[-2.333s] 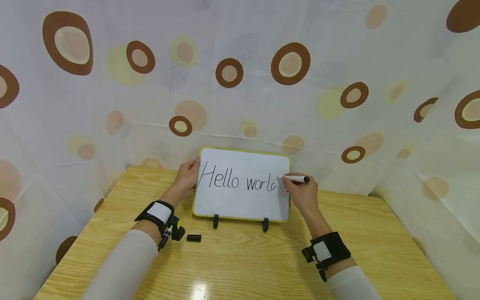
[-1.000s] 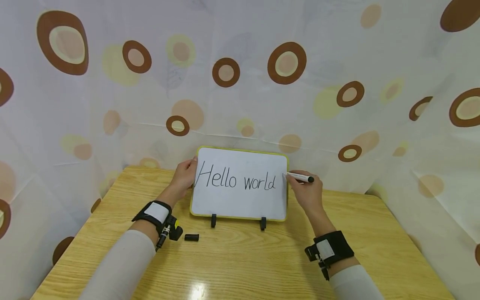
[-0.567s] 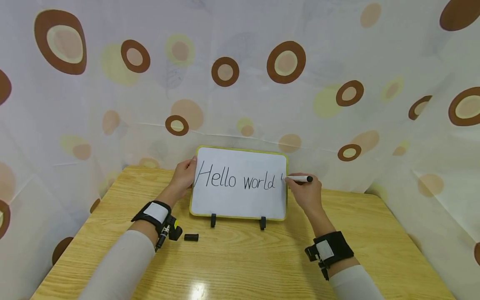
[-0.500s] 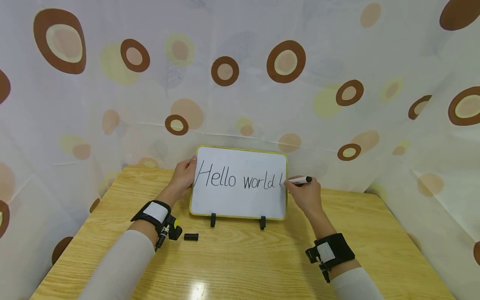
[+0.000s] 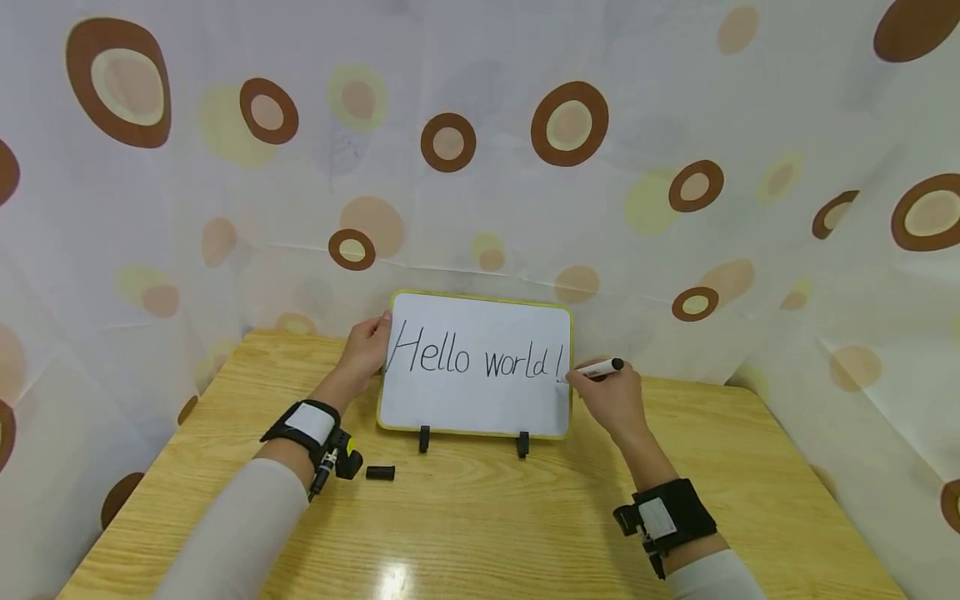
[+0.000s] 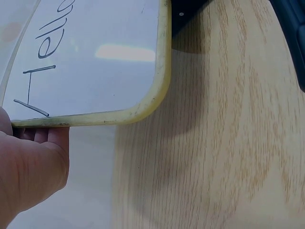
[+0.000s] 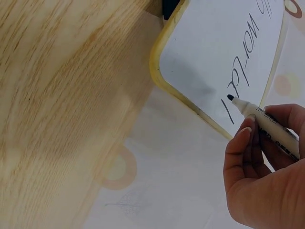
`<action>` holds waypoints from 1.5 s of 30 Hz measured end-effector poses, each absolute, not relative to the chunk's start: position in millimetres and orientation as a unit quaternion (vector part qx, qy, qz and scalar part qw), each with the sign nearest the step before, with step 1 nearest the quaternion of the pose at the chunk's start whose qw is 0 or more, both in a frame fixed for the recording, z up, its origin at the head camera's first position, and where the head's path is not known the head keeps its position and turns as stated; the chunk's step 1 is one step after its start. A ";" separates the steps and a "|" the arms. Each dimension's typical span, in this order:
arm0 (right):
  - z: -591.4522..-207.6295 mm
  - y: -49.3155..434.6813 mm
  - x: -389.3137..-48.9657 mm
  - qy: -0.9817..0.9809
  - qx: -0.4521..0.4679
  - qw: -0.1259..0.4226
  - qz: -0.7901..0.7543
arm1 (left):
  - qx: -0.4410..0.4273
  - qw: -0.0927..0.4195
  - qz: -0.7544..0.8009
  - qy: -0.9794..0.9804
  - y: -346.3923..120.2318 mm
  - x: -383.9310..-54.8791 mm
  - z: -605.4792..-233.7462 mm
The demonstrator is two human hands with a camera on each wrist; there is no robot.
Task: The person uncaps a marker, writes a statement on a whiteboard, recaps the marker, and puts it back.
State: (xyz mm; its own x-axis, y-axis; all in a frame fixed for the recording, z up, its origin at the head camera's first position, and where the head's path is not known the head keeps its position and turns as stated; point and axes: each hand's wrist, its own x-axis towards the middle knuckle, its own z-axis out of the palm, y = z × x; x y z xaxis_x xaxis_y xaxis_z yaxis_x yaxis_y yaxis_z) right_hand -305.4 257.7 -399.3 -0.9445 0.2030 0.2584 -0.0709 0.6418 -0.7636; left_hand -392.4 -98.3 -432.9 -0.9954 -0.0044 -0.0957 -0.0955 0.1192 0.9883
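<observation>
A small whiteboard (image 5: 472, 408) with a yellow frame stands tilted back on two black feet (image 5: 424, 439). "Hello world!" runs across it in black handwriting. My left hand (image 5: 366, 348) grips the board's left edge; in the left wrist view, fingers of that hand (image 6: 35, 167) reach behind the frame. Between the thumb and fingers of my right hand (image 5: 613, 400) is a white marker (image 5: 600, 368), its black end pointing right. The marker's dark tip shows in the right wrist view, close to the last stroke, with the right hand (image 7: 267, 191) curled round the barrel.
A black marker cap (image 5: 380, 472) lies on the wooden table (image 5: 480, 533), in front of the board's left foot. Behind the table hangs a pale curtain (image 5: 480, 208) with brown and yellow circles. Each wrist wears a black strap (image 5: 675, 512) with a camera.
The "d" was finished and an exclamation mark has appeared after "world". My right hand moved right past the word, then downward with the marker. The left hand keeps its grip on the board.
</observation>
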 end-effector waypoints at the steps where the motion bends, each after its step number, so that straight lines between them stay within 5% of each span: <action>1: -400.4 257.8 -305.9 -0.893 -0.036 0.164 0.419 | -0.033 0.034 0.662 0.748 -98.3 -392.5 -433.8; 24: -409.8 257.6 -307.3 -0.895 -0.015 0.177 0.408 | -0.043 0.038 0.659 0.750 -99.1 -386.3 -430.1; 34: -397.6 259.8 -297.6 -0.882 0.004 0.201 0.425 | 0.087 -0.067 0.547 0.830 -130.5 -363.3 -424.3; 39: -396.7 264.0 -291.7 -0.879 -0.026 0.189 0.438 | 0.272 0.039 0.427 0.861 -147.6 -328.7 -427.0; 45: -393.8 263.7 -283.8 -0.876 -0.024 0.181 0.447 | 0.321 0.185 0.367 0.853 -160.9 -284.8 -446.1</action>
State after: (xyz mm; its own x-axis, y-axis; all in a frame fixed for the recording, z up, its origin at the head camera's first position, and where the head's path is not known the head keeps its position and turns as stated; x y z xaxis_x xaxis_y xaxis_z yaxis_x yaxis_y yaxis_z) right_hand -283.8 263.7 -393.8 -0.9334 0.2038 0.2955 -0.1198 0.5992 -0.7916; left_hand -284.8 -160.9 -446.1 -0.7253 0.6838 -0.0794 0.4122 0.5238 0.7455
